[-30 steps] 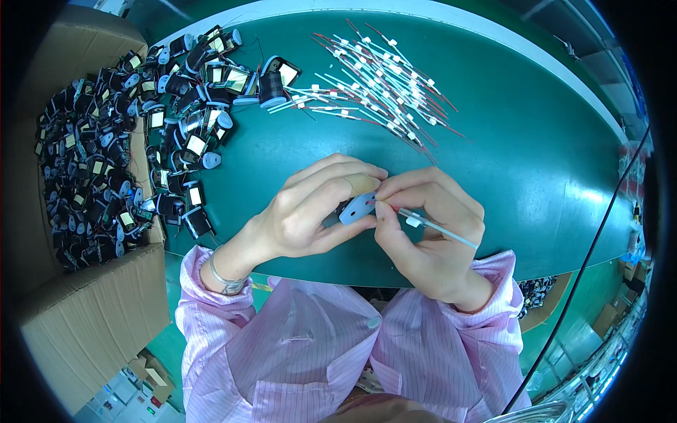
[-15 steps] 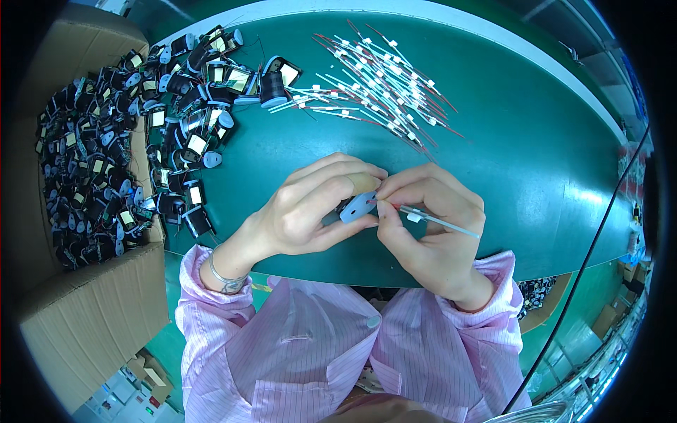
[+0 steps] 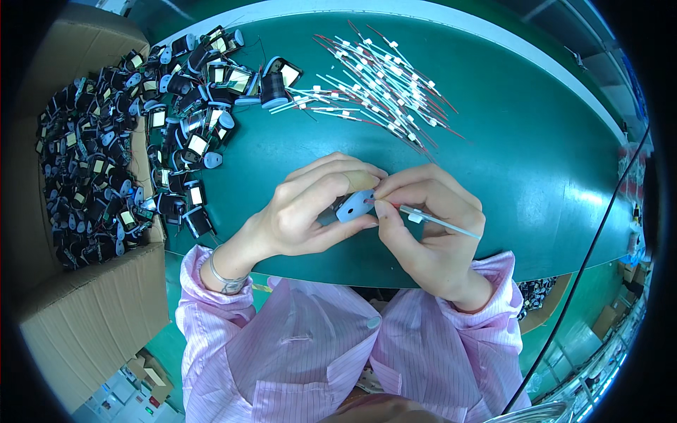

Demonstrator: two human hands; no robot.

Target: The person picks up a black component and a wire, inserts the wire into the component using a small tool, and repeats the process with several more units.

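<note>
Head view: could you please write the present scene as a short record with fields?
Left hand: holds a part with grey, holed end
Right hand: pinches a red-and-white wire close to it
Far side: loose pile of similar wires on green table
Left side: cardboard box full of black-and-grey parts

A green worktable [image 3: 536, 180], piled wires [image 3: 384, 81] and a cardboard box [image 3: 95, 317] of black parts [image 3: 106, 247] show an assembly workshop.

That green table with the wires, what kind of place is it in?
Probably a factory or workshop: there's a cardboard box holding many similar black parts, a pile of red-and-white wires, and a green table.
</note>
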